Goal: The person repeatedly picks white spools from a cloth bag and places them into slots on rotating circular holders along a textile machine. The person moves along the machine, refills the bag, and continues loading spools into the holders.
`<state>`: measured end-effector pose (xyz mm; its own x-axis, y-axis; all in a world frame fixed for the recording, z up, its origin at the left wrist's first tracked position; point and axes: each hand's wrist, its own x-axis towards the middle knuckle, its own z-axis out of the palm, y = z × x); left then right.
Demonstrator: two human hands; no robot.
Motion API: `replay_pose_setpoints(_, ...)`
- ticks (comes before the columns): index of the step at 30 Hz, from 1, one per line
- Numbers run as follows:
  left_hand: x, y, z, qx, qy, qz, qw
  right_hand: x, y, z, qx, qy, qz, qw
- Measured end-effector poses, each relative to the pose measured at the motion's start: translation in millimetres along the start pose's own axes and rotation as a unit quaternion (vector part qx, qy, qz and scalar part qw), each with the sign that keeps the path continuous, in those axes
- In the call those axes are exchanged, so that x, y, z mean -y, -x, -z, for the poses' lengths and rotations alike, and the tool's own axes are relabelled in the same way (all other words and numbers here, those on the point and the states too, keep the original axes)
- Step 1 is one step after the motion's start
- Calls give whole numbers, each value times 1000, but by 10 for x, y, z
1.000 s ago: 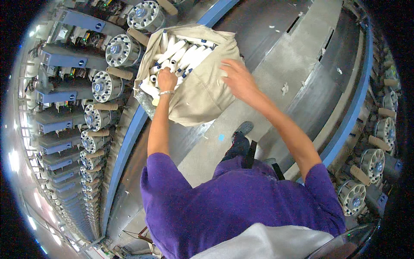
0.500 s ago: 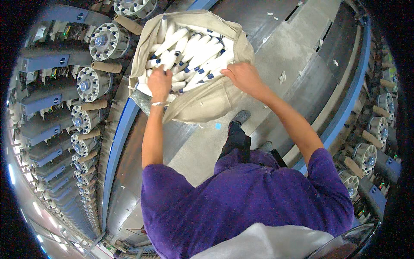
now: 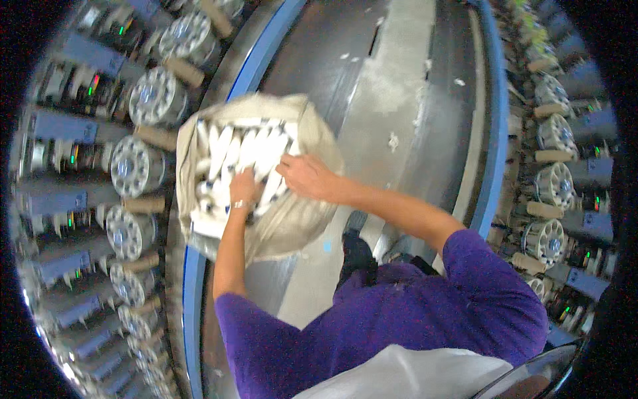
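Note:
A beige cloth bag [image 3: 292,229] stands open, filled with many white, slender yarn bobbins [image 3: 249,149] with dark blue ends. My left hand [image 3: 244,188] reaches down among the bobbins near the bag's near side. Its fingers are blurred and partly hidden, so what they hold does not show. At the bag's right rim is my right hand [image 3: 308,178], palm down across the cloth. Its fingers are curled in over the bobbins at that edge. Motion blur hides what lies in them.
Rows of spinning machinery with round, holed bobbin wheels [image 3: 159,96] and brown tubes [image 3: 157,137] line both sides. A blue rail [image 3: 193,299] runs beside the bag, another blue rail [image 3: 495,133] on the right. White fluff [image 3: 393,140] lies on the aisle floor.
The bag now appears lower and further left in view as the view has turned. My right hand has moved inward from the rim over the bobbins, nearer my left hand.

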<state>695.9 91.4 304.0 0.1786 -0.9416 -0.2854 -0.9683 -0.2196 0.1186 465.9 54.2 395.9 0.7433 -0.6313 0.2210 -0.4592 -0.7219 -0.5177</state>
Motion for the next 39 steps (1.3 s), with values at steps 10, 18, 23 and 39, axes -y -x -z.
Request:
replay_pose_setpoints(10, -190, 246, 1272, -170, 273, -10, 947, -490, 1428, 1458, -269, -569, -312, 711)
replay_pose_setpoints(18, -2042, 535, 1605, 130, 795, -110, 582, -308, 2997, 1975, -530, -539, -243, 608)
replay_pose_setpoints(23, -3903, 1128, 1177, 352, 706, -324, 522, 140, 3878, 2079, -553, -447, -249, 657)
replay_pose_setpoints(39, -6544, 3458, 376, 545, 491, -514, 444, 1290, 6546, 2423, -641, 16, -443, 627)
